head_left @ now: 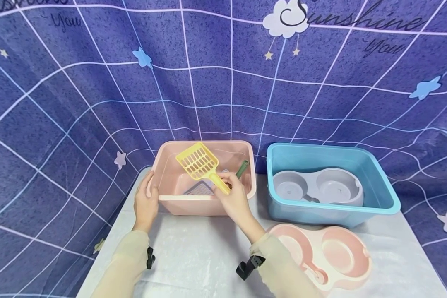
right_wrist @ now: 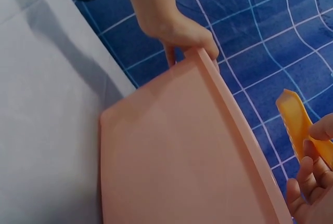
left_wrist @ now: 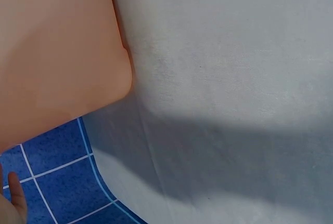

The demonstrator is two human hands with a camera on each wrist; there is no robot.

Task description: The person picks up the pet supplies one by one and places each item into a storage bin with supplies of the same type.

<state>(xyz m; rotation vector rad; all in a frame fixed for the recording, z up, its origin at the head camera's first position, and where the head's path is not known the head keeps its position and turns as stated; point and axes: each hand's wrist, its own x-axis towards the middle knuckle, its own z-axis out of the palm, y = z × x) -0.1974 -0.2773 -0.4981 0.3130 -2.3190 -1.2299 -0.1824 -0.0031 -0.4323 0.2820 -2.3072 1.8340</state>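
A yellow slotted litter scoop (head_left: 198, 160) is tilted over the pink litter tub (head_left: 197, 203), and my right hand (head_left: 235, 199) grips its handle. In the right wrist view the scoop (right_wrist: 293, 117) shows edge-on beside the curled fingers. My left hand (head_left: 146, 203) holds the tub's left end, with fingers hooked over the rim (right_wrist: 205, 60) in the right wrist view. Inside the tub lie a greyish slotted scoop (head_left: 200, 188) and a green handle (head_left: 242, 168); the rest of that green item is hidden. The left wrist view mostly shows the tub's outer wall (left_wrist: 62, 52).
On the right stands a blue tub (head_left: 320, 213) with a grey double bowl (head_left: 335, 186) in it. A pink double bowl (head_left: 339, 256) lies in front, partly behind my right sleeve. A patterned curtain (head_left: 223, 82) hangs behind the white-covered table (head_left: 197, 256).
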